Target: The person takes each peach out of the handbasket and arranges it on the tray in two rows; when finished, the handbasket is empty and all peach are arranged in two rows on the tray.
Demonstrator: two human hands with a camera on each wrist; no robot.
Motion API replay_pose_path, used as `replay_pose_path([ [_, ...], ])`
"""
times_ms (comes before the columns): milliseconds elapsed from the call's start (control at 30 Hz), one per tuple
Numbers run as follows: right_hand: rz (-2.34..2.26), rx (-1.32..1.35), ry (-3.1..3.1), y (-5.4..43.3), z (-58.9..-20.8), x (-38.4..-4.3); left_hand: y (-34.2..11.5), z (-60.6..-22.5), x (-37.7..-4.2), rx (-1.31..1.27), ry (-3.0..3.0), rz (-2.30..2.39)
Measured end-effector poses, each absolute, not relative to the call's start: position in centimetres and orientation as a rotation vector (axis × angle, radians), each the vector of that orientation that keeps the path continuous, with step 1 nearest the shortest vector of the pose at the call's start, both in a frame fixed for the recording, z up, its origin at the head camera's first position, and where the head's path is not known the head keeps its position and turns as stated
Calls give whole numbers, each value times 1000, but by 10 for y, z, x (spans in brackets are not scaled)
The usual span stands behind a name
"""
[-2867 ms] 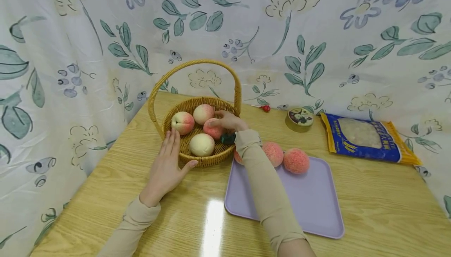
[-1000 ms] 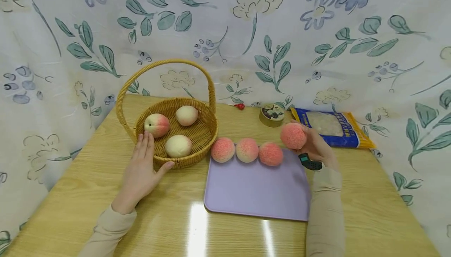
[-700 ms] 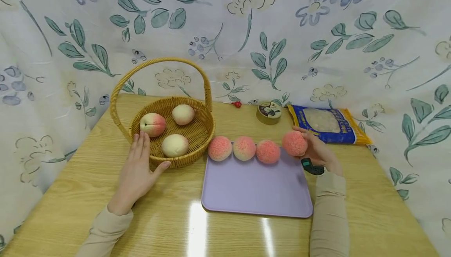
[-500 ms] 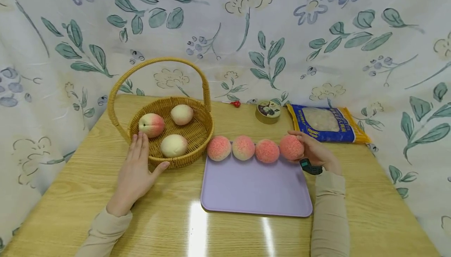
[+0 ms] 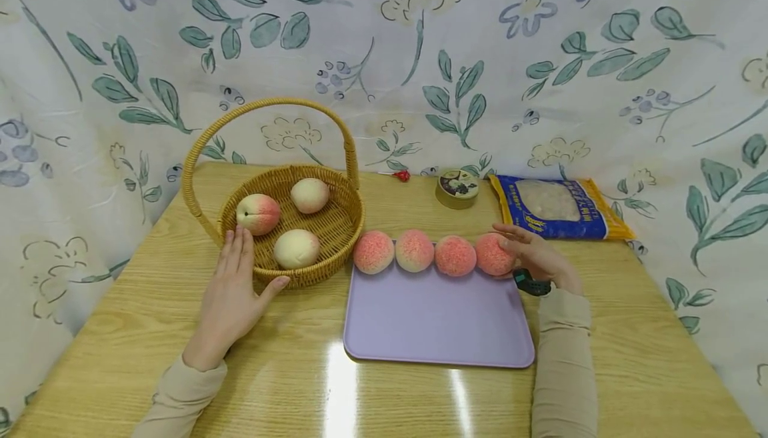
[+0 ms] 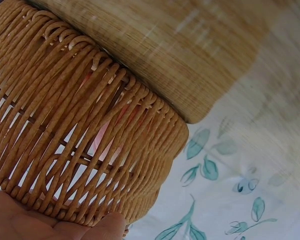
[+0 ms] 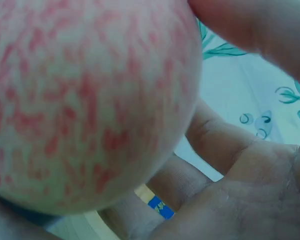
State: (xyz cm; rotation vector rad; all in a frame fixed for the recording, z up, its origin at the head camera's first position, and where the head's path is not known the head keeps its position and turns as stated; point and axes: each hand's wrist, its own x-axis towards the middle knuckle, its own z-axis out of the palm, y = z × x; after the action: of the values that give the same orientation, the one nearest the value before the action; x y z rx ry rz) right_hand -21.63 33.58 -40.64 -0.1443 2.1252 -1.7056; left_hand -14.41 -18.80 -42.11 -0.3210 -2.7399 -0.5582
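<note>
My left hand [image 5: 231, 298] lies flat with straight fingers against the near left rim of the wicker basket [image 5: 327, 271], thumb spread along its front. Three pale peaches with pink blush sit inside, one of them a creased peach [image 5: 258, 214] by my fingertips. In the left wrist view, the basket's woven side [image 6: 80, 125] stands above part of the hand. My right hand [image 5: 537, 258] is at the rightmost pink peach [image 5: 495, 254], fingers loosely spread beside and above it. This peach [image 7: 90, 100] fills much of the right wrist view, the palm behind it.
Several peaches line the far edge of the lilac tray [image 5: 438, 325], including a middle peach [image 5: 415, 251]. Behind stand a round tin [image 5: 457, 189], a red-headed small stick [image 5: 402, 175] and a blue-and-yellow packet [image 5: 558, 208]. A floral curtain [image 5: 372, 58] backs the table.
My right hand has carried a peach from the basket to the right end of the row on the tray, set it down and loosened its fingers. My left hand stays at the basket.
</note>
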Motion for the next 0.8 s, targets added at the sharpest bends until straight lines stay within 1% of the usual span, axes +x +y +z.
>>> replay_pose_path([
  [367,-1680,-236,2195,343,-401,-208,-189,-421,-143,-313,-2744,-559],
  [567,-1642,-281,2190,338,-399,-206,-189,-421,-143,-302,-2738,-563],
  [667,-1627,-250,2208,337,-397,-205,-188,-421,-144,-303,-2745,-569],
  [800,-1580,-105,2296,334,-387,-203,-190,-420,-144,-301,-2756,-570],
])
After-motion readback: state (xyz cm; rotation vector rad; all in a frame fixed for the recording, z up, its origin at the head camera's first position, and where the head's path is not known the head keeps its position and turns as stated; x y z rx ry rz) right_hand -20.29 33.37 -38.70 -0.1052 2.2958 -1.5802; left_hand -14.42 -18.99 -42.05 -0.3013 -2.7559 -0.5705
